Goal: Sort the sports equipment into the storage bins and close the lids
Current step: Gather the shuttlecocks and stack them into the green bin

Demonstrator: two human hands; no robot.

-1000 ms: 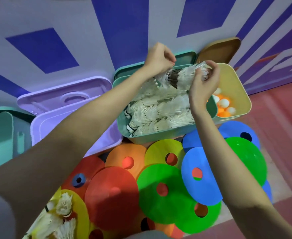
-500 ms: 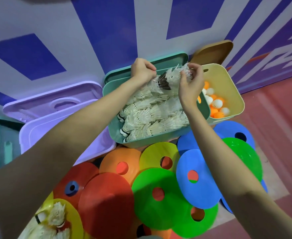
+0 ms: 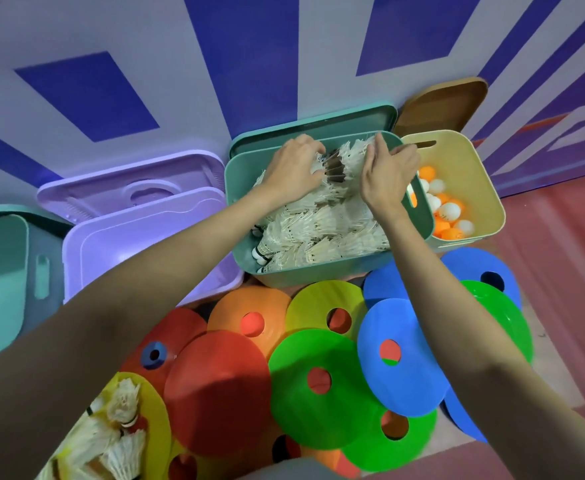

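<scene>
Both my hands are down in the far end of the teal plastic bin (image 3: 242, 209), my left hand (image 3: 293, 168) and right hand (image 3: 386, 174) apart, each curled on an end of one row of white feather shuttlecocks (image 3: 339, 161); its long axis runs crosswise between them, neither hand nearer. Below lie roughly three more rows. Right of my right hand, the cream bin (image 3: 471, 174) holds about a dozen orange and white balls (image 3: 448, 213). Near my elbows lie about a dozen flat coloured disc markers (image 3: 322, 379) and several loose shuttlecocks (image 3: 121, 403).
</scene>
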